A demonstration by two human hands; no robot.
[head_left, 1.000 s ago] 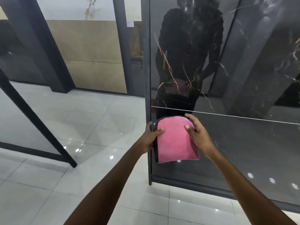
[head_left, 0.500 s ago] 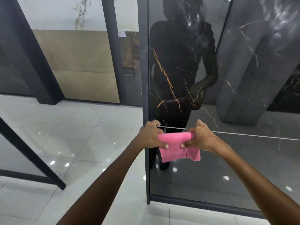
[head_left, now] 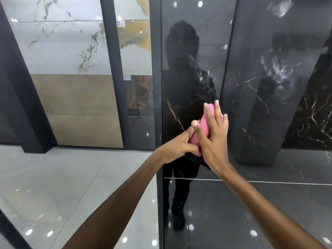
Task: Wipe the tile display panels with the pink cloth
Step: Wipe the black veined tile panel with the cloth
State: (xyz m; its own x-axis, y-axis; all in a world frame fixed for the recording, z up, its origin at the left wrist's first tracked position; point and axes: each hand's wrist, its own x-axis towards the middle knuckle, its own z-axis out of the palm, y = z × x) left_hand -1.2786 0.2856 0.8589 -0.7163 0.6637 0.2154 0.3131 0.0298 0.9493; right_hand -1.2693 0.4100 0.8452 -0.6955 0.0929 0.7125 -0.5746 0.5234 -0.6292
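The pink cloth [head_left: 205, 126], folded small, lies against the glossy black marble tile panel [head_left: 188, 83] in front of me. My right hand [head_left: 213, 137] presses flat on it, fingers straight and pointing up. My left hand [head_left: 179, 146] grips the cloth's lower left end, its fingers curled around it just under the right hand. Most of the cloth is hidden beneath the two hands. The panel mirrors a dark figure.
A dark metal frame post [head_left: 159, 105] edges the panel on the left. Another black veined panel [head_left: 278, 87] stands to the right. White and beige display tiles [head_left: 68, 69] line the back wall. Glossy grey floor [head_left: 53, 186] spreads out at the left.
Both hands folded the cloth smaller and lifted it from near the lower panel seam up onto the upper black panel. The right hand went from pinching to pressing flat.
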